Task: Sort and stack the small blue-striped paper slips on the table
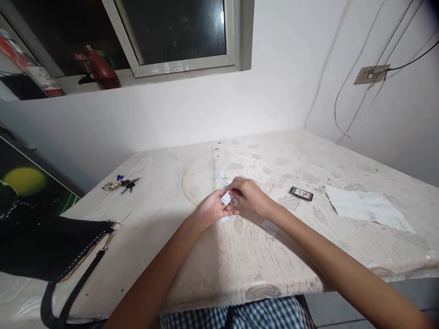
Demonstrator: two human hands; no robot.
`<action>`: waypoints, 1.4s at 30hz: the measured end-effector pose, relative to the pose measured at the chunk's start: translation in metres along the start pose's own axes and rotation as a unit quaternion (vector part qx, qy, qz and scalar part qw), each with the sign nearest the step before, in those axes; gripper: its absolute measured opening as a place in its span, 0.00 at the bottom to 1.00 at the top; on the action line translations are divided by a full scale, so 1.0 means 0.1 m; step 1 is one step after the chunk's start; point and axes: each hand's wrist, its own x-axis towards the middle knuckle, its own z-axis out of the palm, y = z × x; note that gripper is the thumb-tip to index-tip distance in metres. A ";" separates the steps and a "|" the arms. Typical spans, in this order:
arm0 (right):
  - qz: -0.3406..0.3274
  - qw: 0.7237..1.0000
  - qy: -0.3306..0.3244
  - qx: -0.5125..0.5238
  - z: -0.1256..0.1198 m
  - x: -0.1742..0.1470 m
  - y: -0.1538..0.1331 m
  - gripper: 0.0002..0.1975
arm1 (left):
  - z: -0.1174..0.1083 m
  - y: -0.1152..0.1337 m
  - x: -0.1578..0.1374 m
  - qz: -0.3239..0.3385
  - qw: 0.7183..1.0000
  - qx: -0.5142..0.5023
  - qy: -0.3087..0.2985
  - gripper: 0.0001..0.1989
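Working low over the middle of a pale, leaf-patterned table cover [192, 283], both bare hands close together.

Held in left hand [214, 208]: small white paper card [226, 198], tilted. Clamped there between thumb and curled fingers, palm turned up, just above the cover.

Bent over the same card from the other side: right hand [245, 194], knuckles up, fingertips drawn in by the card's far edge. Cannot tell whether pinched on the paper or only brushing it; fingers partly hidden.

Scattered around the hands, flat on the cover: a little white paper square [222, 174] just beyond; a white paper scrap [224, 219] just on the near side of left hand; a larger white paper rectangle [270, 227] beside right forearm.

Farther right, lying apart: dark oblong packet with a coloured label [301, 193], print too small to read. Beyond that, white ragged-edged sheet [366, 208], cloth or paper, cannot tell.

Well off to the left: bunch of dark keys [128, 184] near a small blue object [120, 177]. Nearer on that side, black bag [51, 246] with a strap trailing toward the near edge.

Behind: white wall [171, 109], sliding window [178, 32], red bottle [103, 68] on the sill.
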 end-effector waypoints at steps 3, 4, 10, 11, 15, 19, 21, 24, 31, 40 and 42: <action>0.011 1.000 -0.012 -0.016 0.02 0.00 -0.05 0.14 | 0.00 -0.02 0.00 0.006 1.000 -0.003 0.004 0.04; 0.016 1.000 -0.011 -0.020 0.03 0.00 -0.07 0.14 | 0.00 -0.02 -0.01 0.013 1.000 -0.001 0.007 0.05; 0.044 0.998 0.016 -0.052 0.07 -0.03 -0.10 0.13 | 0.03 -0.05 -0.04 0.059 0.997 0.031 0.024 0.18; 0.050 0.997 0.022 -0.052 0.08 -0.03 -0.10 0.13 | 0.04 -0.05 -0.05 0.059 0.997 0.032 0.029 0.19; 0.062 0.995 0.058 -0.056 0.11 -0.03 -0.08 0.12 | 0.09 -0.03 -0.07 0.062 0.996 0.034 0.049 0.22; 0.051 0.992 0.100 -0.057 0.11 -0.04 -0.08 0.11 | 0.10 -0.02 -0.07 0.081 0.995 0.031 0.041 0.21; 0.053 0.991 0.115 -0.043 0.10 -0.04 -0.07 0.10 | 0.09 -0.02 -0.07 0.089 0.995 0.030 0.030 0.20; 0.080 0.993 0.086 0.008 0.08 -0.03 -0.06 0.10 | 0.09 -0.02 -0.07 0.096 0.994 0.037 0.024 0.21; 0.145 0.977 0.042 0.152 0.06 0.01 0.00 0.08 | 0.14 0.03 -0.12 0.084 0.993 0.081 0.037 0.20; 0.173 0.956 0.016 0.237 0.05 0.00 0.03 0.05 | 0.04 0.01 -0.10 0.082 0.991 0.103 0.012 0.21; 0.177 0.955 0.016 0.239 0.04 0.00 0.03 0.05 | 0.02 0.01 -0.09 0.085 0.993 0.086 -0.004 0.19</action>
